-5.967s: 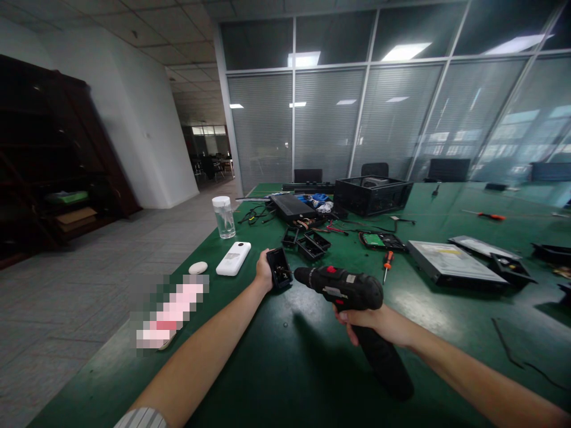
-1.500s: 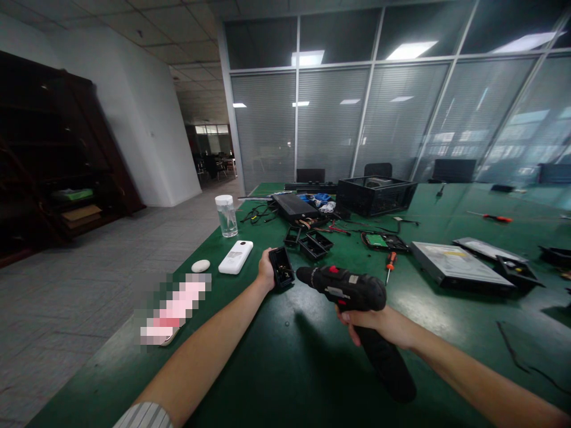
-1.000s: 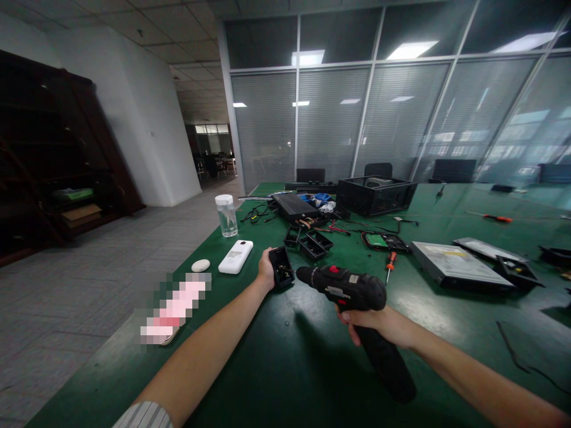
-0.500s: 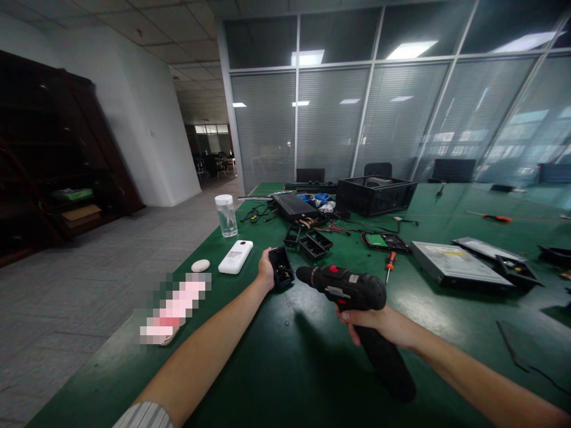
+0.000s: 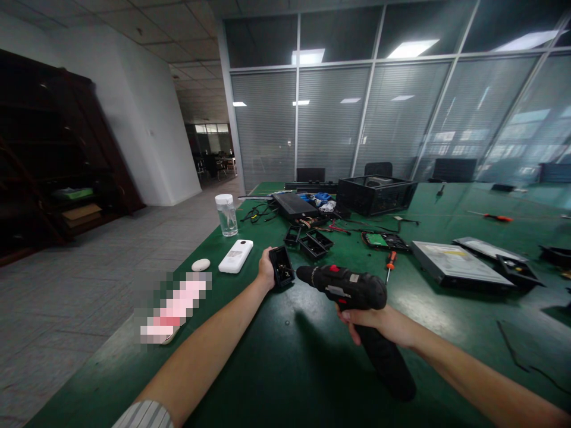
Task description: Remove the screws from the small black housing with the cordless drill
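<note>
My left hand (image 5: pixel 266 270) grips a small black open-topped plastic box (image 5: pixel 282 266) by its left side, tilted so its inside faces me. Small metallic bits show inside the box. My right hand (image 5: pixel 363 321) is wrapped round the grip of a black cordless drill (image 5: pixel 345 285) with red details. The drill's chuck points left at the box's right side, very close to it; whether its tip touches the box I cannot tell. Just beyond the box lie several similar black plastic boxes (image 5: pixel 316 245).
Across the green table (image 5: pixel 250 368) are a white power bank (image 5: pixel 236 257), a clear bottle (image 5: pixel 226 215), a black computer case (image 5: pixel 377 195), an orange screwdriver (image 5: pixel 391 261), a green circuit board (image 5: pixel 377 239) and a metal disc drive (image 5: pixel 459 264). A partly blurred-out pink object (image 5: pixel 172 315) lies left of my forearm.
</note>
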A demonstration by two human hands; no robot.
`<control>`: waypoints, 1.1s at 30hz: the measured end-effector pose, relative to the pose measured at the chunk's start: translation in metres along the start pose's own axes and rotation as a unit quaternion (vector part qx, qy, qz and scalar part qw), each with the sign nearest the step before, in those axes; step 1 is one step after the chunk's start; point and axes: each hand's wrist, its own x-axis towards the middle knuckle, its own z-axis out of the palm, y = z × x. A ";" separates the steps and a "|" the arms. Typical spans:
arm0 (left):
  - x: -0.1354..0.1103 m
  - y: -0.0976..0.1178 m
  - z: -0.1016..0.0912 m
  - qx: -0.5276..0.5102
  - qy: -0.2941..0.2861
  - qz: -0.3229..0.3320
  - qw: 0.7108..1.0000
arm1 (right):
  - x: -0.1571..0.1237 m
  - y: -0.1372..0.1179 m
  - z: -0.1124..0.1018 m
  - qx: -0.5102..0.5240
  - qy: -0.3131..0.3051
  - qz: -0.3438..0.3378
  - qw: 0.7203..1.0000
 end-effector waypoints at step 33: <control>0.000 0.000 0.000 -0.001 0.013 0.004 1.000 | 0.000 -0.003 0.002 0.009 0.014 0.003 1.000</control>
